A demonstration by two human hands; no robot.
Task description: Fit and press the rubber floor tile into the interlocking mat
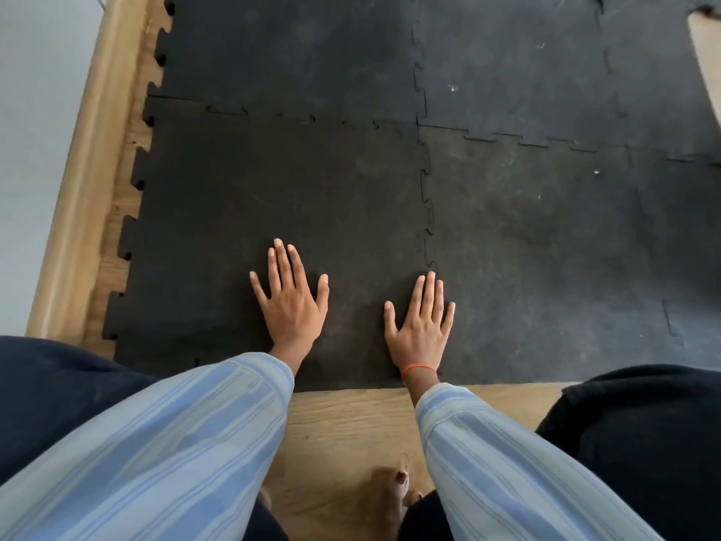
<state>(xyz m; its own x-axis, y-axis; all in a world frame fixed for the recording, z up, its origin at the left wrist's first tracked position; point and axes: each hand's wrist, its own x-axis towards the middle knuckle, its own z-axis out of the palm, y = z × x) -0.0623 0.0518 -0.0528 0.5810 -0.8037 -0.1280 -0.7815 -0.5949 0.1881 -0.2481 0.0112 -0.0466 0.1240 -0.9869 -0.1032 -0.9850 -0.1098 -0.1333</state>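
Head view, looking down: my left hand [290, 296] lies flat and open, palm down, fingers spread, on the near part of the rubber floor tile [273, 212]. My right hand [421, 326] is likewise flat and open, palm down, grasping nothing, at the tile's near right corner, with the fingertips [430, 276] reaching the toothed seam that runs along the tile's right edge. Both hands are well apart from each other, the left slightly farther out than the right. An orange band [418, 369] circles my right wrist. Both forearms wear blue striped sleeves [175, 443]. The tile occupies the near left position of the interlocking mat [546, 228]; its far edge and right edge meet neighbouring tiles along jigsaw seams, and its surface is darker than the dusty grey tiles beside it. Its left edge shows free locking tabs over the wooden floor [343, 423], just beside a wooden baseboard [82, 181] below a pale wall [35, 130]. The tile's near edge ends at bare wood floor in front of my knees. Dark trouser fabric [643, 443] shows at both lower sides, and a bare toe [402, 480] rests on the floor near the bottom.
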